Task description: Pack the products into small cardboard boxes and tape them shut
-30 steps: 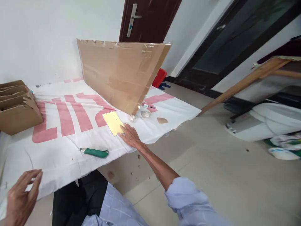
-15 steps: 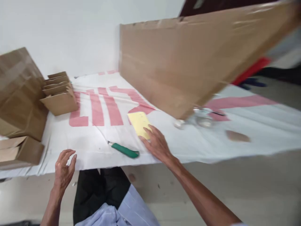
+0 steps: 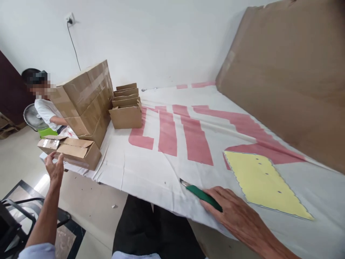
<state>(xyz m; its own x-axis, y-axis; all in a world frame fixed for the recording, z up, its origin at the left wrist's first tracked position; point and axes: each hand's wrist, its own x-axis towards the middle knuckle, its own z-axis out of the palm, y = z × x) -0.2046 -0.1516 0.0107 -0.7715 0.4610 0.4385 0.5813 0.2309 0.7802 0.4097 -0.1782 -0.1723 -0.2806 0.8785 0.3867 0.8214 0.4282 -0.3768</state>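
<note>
My right hand (image 3: 234, 216) lies flat on the white cloth with pink stripes (image 3: 151, 169), fingers stretched out and resting on the green-handled cutter (image 3: 202, 194). The cutter's blade end points left. Just right of that hand lies a yellow scalloped card (image 3: 262, 181) with small holes. My left hand (image 3: 55, 167) is raised far to the left, fingers loosely apart, holding nothing, close to a flat open cardboard box (image 3: 71, 151) at the cloth's left edge.
A large cardboard sheet (image 3: 291, 79) leans at the right. Taped cartons (image 3: 86, 97) and a row of small folded boxes (image 3: 126, 108) stand at the back left. Another person (image 3: 45, 108) sits behind the cartons beside a fan. A dark frame (image 3: 16, 212) stands at lower left.
The view has swung left and closer to the cloth. My right hand moved from the yellow card onto the green cutter. My left hand reached out toward the flat box.
</note>
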